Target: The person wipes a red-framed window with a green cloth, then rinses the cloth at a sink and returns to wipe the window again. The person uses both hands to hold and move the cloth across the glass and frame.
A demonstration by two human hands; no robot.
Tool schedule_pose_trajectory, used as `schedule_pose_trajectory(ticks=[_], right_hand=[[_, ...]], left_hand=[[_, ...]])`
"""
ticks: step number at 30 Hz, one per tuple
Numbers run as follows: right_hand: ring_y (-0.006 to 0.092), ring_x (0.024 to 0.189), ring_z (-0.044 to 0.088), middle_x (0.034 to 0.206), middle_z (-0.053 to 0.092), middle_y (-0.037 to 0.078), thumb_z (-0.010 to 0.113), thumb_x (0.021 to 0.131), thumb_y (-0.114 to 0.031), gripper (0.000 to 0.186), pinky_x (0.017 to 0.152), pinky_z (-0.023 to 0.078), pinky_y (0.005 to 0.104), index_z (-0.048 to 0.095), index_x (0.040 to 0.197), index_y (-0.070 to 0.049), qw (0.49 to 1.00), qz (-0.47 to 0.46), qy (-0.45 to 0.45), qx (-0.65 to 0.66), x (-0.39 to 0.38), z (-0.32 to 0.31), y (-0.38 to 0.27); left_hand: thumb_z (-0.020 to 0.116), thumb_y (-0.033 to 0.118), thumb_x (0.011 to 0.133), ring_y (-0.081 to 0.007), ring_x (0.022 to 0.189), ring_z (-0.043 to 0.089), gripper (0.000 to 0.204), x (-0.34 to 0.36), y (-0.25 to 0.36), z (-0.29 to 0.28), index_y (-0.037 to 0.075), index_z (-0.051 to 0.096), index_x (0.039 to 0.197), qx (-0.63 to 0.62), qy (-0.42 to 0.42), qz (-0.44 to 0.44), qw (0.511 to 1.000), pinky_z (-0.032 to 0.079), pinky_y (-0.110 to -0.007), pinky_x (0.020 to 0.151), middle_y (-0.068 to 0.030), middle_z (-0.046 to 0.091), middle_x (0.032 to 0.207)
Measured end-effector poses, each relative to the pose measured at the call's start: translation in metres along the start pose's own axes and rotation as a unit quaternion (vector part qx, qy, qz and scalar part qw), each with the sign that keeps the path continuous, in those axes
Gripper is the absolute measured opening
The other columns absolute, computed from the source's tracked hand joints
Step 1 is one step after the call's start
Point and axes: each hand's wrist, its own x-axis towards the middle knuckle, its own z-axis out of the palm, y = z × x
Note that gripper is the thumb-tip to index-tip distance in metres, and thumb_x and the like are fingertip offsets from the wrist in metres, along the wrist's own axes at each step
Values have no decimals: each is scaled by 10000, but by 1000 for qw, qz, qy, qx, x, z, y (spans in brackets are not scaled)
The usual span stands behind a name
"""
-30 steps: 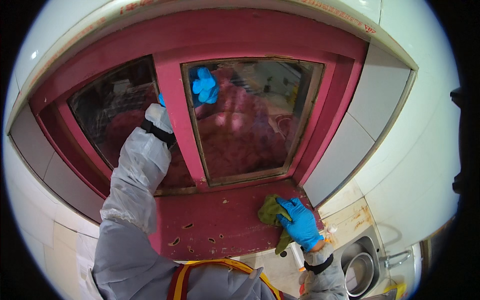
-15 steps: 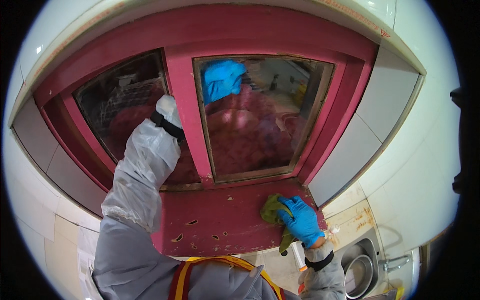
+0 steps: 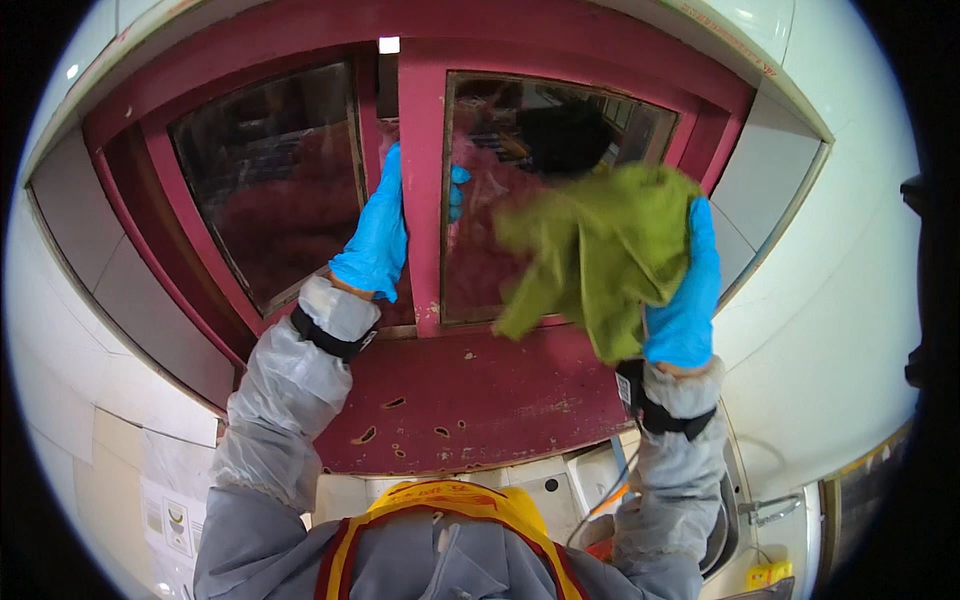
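My left hand [image 3: 375, 235], in a blue glove, is closed round the upright edge of the right sash of a red window frame [image 3: 422, 200]. Its blue fingertips show through the glass on the far side. My right hand [image 3: 695, 300], gloved in blue too, is raised before the right glass pane [image 3: 480, 270] and grips a green cloth [image 3: 620, 250]. The cloth hangs spread and partly smeared by motion, hiding much of that pane; most of the right fingers are behind it.
A chipped red sill [image 3: 480, 400] runs under the window. White tiled walls [image 3: 775, 160] flank the recess. Low on the right are a tap [image 3: 770, 508], part of a metal sink [image 3: 722, 535] and a yellow box [image 3: 768, 575]. A left glass pane [image 3: 270, 190] sits in its own sash.
My right hand has lifted the cloth from the sill to the right pane. My left hand has drawn back from behind the glass to the sash edge. A narrow gap now shows between the sashes.
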Motion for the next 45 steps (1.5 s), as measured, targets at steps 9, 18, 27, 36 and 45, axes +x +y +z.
schedule_pose_trajectory(ticks=[9, 18, 27, 36, 45], right_hand=[[426, 1175, 451, 1263, 488, 233, 676, 812, -238, 434, 1043, 336, 508, 588, 1112, 64, 467, -559, -31, -685, 82, 58, 80], [310, 1237, 457, 1286, 532, 83, 715, 684, -163, 522, 1084, 325, 501, 603, 1193, -131, 441, -501, -253, -700, 72, 52, 84], [295, 1179, 496, 1219, 556, 66, 683, 706, -135, 428, 1070, 341, 502, 618, 1128, -148, 433, -432, -243, -753, 51, -11, 88], [293, 1111, 500, 1134, 553, 63, 661, 777, -294, 364, 1020, 359, 479, 618, 1090, -114, 406, -569, -186, -690, 88, 52, 47], [351, 1051, 520, 1058, 561, 137, 703, 806, -250, 323, 1020, 361, 514, 646, 947, 35, 482, -569, -22, -666, 98, 8, 33]], left_hand=[[350, 472, 1028, -217, 1032, 617, 536, -2, -8, 11, 72, 498, 1354, -40, 74, 13, 996, 478, -358, 968, -114, 627, 1212], [377, 451, 1025, -246, 1256, 500, 553, -2, -8, 12, 68, 441, 1417, -54, 115, 8, 992, 379, -361, 1086, -69, 528, 1380], [372, 423, 1030, -214, 907, 635, 481, 2, -8, 3, 31, 568, 1229, 16, 41, 32, 999, 516, -350, 852, -118, 662, 1100], [413, 360, 1026, -260, 1068, 614, 451, 2, -12, 3, 34, 500, 1326, -35, 106, 25, 993, 501, -381, 946, -115, 602, 1257], [372, 426, 1030, -220, 889, 637, 492, -3, -8, 6, 23, 569, 1230, 23, 69, 23, 997, 537, -352, 823, -142, 661, 1111]])
